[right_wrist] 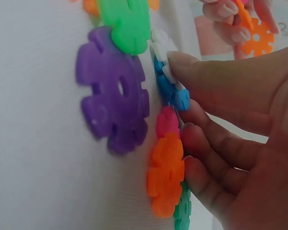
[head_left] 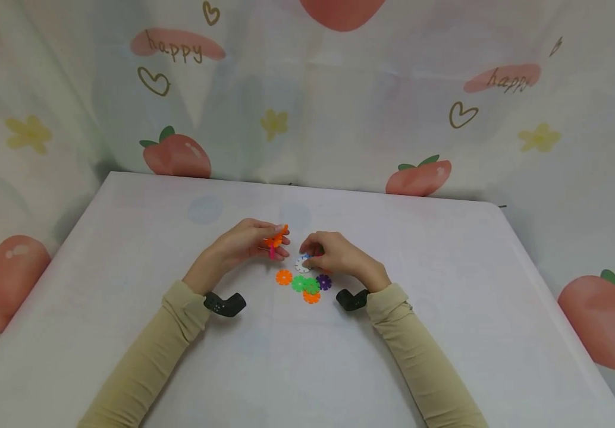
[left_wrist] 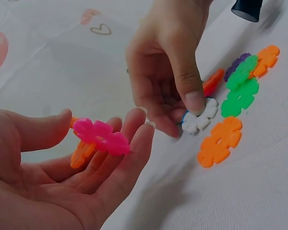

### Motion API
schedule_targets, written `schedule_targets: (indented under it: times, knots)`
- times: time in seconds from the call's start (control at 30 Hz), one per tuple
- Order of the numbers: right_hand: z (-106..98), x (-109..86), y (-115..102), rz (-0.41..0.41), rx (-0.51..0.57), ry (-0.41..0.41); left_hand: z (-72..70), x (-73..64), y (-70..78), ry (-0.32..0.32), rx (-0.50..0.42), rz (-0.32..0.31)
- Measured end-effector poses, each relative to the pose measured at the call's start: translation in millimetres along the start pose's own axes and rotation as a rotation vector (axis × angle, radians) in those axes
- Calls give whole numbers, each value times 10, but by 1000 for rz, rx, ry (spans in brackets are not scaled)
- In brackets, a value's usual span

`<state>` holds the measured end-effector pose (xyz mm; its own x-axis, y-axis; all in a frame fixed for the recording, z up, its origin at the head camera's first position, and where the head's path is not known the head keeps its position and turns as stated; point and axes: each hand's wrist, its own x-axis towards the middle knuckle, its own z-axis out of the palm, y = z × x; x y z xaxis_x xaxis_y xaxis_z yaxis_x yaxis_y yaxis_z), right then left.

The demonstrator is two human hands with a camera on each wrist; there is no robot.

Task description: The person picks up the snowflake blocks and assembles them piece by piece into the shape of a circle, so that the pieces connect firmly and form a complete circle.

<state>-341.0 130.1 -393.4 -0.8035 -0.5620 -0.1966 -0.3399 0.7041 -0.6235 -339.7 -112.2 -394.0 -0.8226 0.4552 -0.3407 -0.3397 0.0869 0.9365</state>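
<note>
My left hand (head_left: 240,242) is raised a little over the table, palm turned up. Between its thumb and fingers it holds a pink notched plastic disc (left_wrist: 102,137) joined to orange discs (left_wrist: 82,154). Across from it, my right hand (head_left: 339,254) reaches down to the loose discs. Its thumb presses on a white disc (left_wrist: 201,119), pinching it against the fingers. A blue disc (right_wrist: 164,86) lies right under the white one. By the curled fingers of that hand are a pink disc (right_wrist: 167,122), an orange disc (right_wrist: 165,175) and a dark green disc (right_wrist: 183,208).
Nearer my body lie a purple disc (right_wrist: 113,91), overlapping light green discs (left_wrist: 241,97) and loose orange discs (left_wrist: 221,142). Black wrist devices (head_left: 225,304) hang under both cuffs. A printed curtain (head_left: 339,119) stands behind the white table (head_left: 264,368).
</note>
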Motion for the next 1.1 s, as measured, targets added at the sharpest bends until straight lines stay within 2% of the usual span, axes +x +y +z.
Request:
schedule_targets:
  times: [0.17, 0.37, 0.73, 0.97, 1.1]
  knots:
    - [13, -2, 17, 4, 4, 25, 7, -2, -3, 5, 21, -10]
    - [7, -17, 59, -12, 27, 91, 12, -6, -9, 8, 36, -16]
    - [-20, -27, 7, -84, 215, 289, 23, -9, -16, -2, 62, 0]
    - [-36, -31, -20, -92, 317, 345, 57, -7, -17, -51, 84, 19]
    - [-44, -33, -25, -79, 349, 339, 76, -7, -12, -69, 87, 32]
